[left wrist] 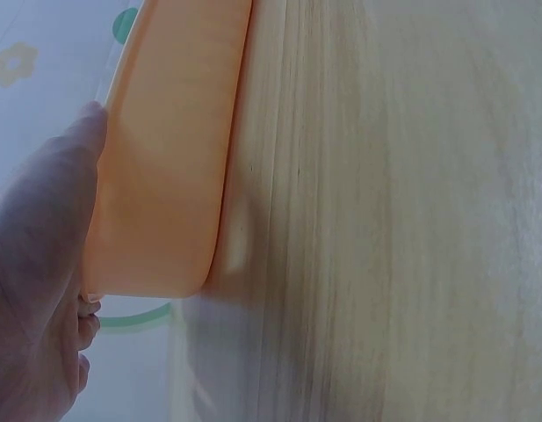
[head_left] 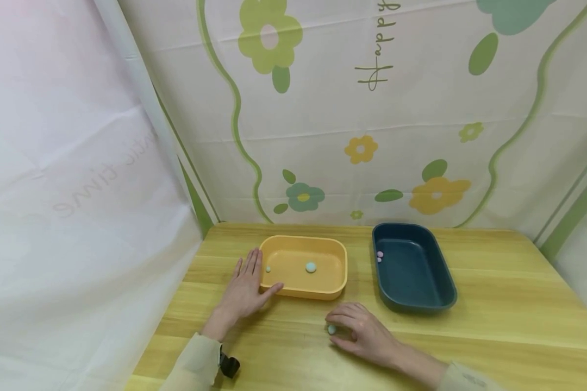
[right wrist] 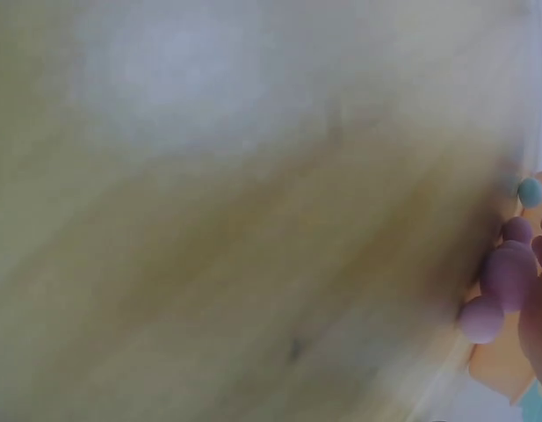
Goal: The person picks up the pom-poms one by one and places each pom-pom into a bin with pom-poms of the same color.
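- Nearest you, at the left, a black gadget (head_left: pixel 230 365) sits on your wrist by the pale sleeve (head_left: pixel 195 361).
- Your right hand (head_left: pixel 364 334) is low over the near part of the table (head_left: pixel 499 309), its fingers and thumb curled round a small pale green ball (head_left: pixel 331 329), which shows between their tips.
- In the right wrist view, purple rounded shapes (right wrist: pixel 508 277) show beside that hand; you cannot tell there whether it holds them.
- Your left hand (head_left: pixel 244 290) is unclenched, fingers spread along the left rim of the yellow tray (head_left: pixel 289 274) and thumb at its near rim.
- Inside that tray, a tiny pale green ball lies at the left (head_left: pixel 268 269), and a bigger pale ball (head_left: pixel 311 267) lies right of the middle.
- To the right, apart from the yellow tray, stands the dark blue tray (head_left: pixel 416 279), with two little pink balls (head_left: pixel 380 254) against its left wall.
- Farthest, behind the table, hangs a white cloth (head_left: pixel 323 114) printed with flowers; another white cloth (head_left: pixel 78 244) hangs at the left.
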`<state>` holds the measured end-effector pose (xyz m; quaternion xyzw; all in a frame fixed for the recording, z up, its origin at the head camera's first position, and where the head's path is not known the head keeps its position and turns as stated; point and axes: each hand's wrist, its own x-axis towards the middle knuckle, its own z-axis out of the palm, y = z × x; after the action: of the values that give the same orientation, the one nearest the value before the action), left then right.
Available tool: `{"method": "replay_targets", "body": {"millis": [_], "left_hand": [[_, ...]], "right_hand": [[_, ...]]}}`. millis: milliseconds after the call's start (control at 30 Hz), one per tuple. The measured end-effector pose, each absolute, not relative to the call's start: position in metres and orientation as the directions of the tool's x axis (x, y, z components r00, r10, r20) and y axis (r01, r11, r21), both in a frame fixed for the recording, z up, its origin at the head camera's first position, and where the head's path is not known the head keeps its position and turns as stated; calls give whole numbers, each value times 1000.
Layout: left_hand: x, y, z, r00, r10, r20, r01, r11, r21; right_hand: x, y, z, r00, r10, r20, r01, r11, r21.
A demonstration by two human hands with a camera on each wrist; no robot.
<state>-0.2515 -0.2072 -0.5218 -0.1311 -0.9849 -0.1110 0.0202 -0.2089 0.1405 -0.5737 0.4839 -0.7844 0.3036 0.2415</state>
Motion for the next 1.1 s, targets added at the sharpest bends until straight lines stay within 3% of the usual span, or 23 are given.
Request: {"method": "replay_targets", "body": {"millis": [467,1100], "left_hand": [[-250,-206,-521,-963,253,92,267,939,218],[-251,-207,-523,-965,247,90,262,938,225]], "right_hand": [[-213,141,-578,-374,-641,670,-923,327,-203],[-216,142,-580,-367,-636,679,-928,299,-221]]}}
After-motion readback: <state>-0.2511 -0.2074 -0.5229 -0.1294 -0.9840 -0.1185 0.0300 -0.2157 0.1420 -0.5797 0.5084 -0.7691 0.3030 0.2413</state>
